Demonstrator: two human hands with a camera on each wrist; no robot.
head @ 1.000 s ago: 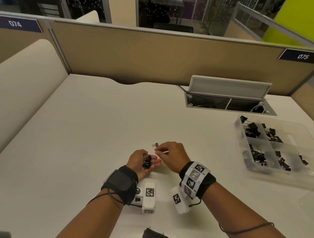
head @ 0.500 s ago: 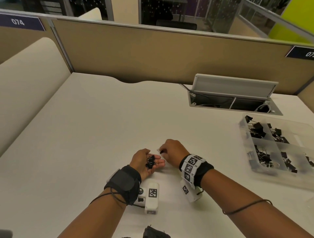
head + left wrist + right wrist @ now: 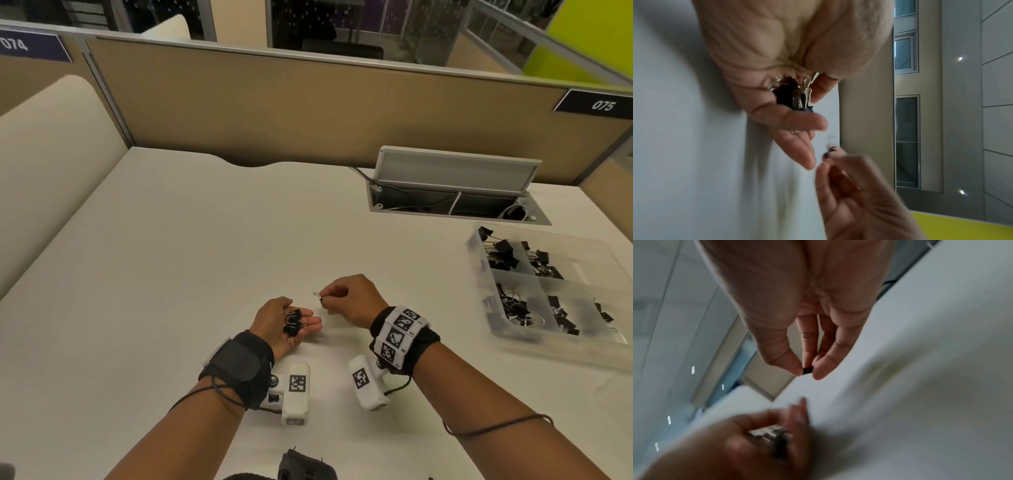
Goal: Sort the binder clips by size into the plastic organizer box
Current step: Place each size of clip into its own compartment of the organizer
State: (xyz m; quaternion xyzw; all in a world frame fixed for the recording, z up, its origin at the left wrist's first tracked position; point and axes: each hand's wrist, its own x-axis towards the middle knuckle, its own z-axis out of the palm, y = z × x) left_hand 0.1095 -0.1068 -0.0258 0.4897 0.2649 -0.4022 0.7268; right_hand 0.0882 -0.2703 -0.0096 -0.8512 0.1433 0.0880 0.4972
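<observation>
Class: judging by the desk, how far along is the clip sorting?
Done: the box already holds clips in several compartments. In hand: the left hand cups a few clips; the right hand pinches a small clip. Left: getting these held ones into the box.

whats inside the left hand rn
The left hand, palm up, cradles a small bunch of black binder clips with silver handles. Their exact count cannot be told, as they overlap and the palm hides some.
</observation>
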